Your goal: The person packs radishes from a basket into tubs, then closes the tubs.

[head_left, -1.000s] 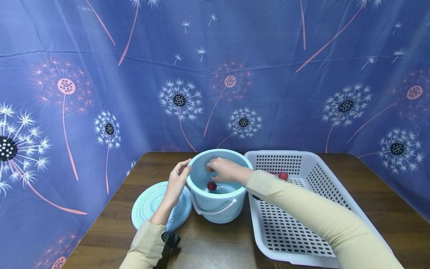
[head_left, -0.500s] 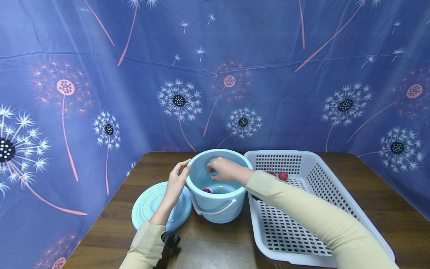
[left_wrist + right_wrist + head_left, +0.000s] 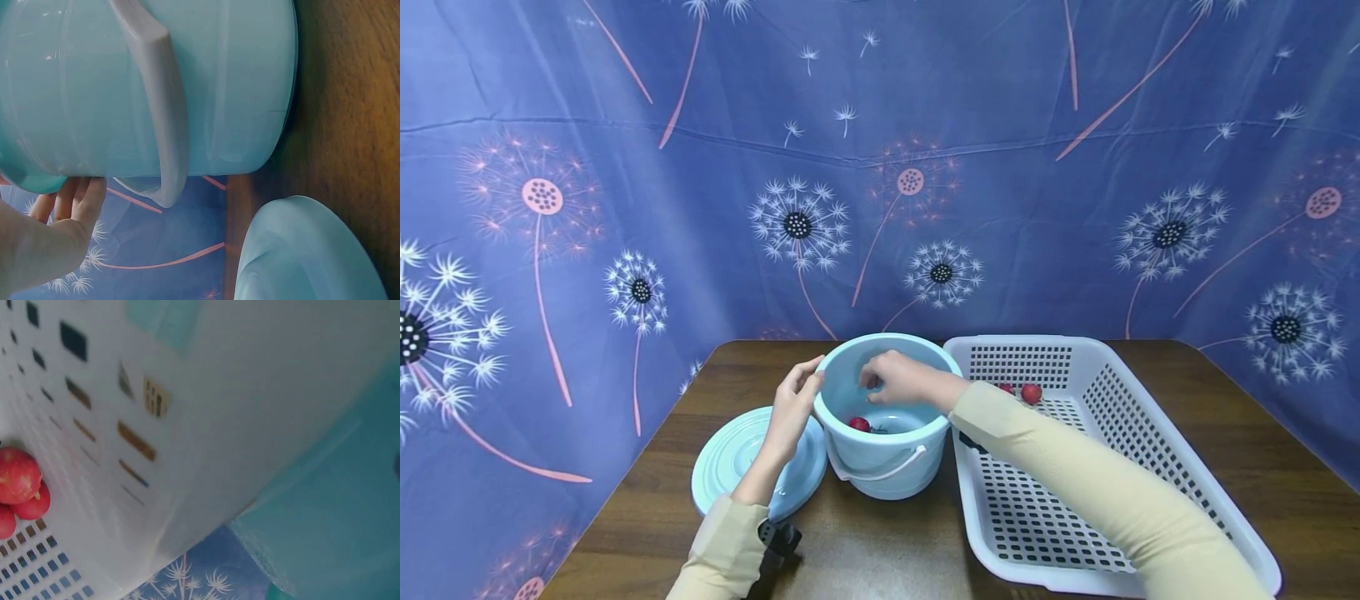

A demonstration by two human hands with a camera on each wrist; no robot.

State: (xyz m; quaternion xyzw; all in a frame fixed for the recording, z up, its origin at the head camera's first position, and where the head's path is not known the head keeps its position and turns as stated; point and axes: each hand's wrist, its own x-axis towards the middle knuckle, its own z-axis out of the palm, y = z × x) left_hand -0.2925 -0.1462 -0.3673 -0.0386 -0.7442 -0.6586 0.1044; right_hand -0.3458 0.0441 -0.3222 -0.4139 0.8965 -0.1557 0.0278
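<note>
The light-blue bucket (image 3: 887,487) stands upright on the table, its white handle (image 3: 887,477) hanging down in front. At its left rim, my left hand (image 3: 790,408) touches the outside with fingertips and thumb; the left wrist view shows the fingers (image 3: 81,197) extended to the wall. My right hand (image 3: 895,379) reaches over the right side into the bucket, its fingers loosely bent and holding nothing visible. Below it, a small round red radish-like item (image 3: 859,424) with dark thin strands lies on the bucket floor. In the right wrist view the right hand is out of sight.
A blue lid (image 3: 718,467) lies left of the bucket, partly under my left forearm. On the right stands a white perforated basket (image 3: 1120,400) with several red radish-like items (image 3: 17,476) at its back. My right sleeve (image 3: 1097,475) crosses over the basket. A patterned blue curtain hangs behind.
The red item inside the bucket has dropped away from beneath my right hand and rolled to the left, turning on the floor. Both hands have stayed nearly still.
</note>
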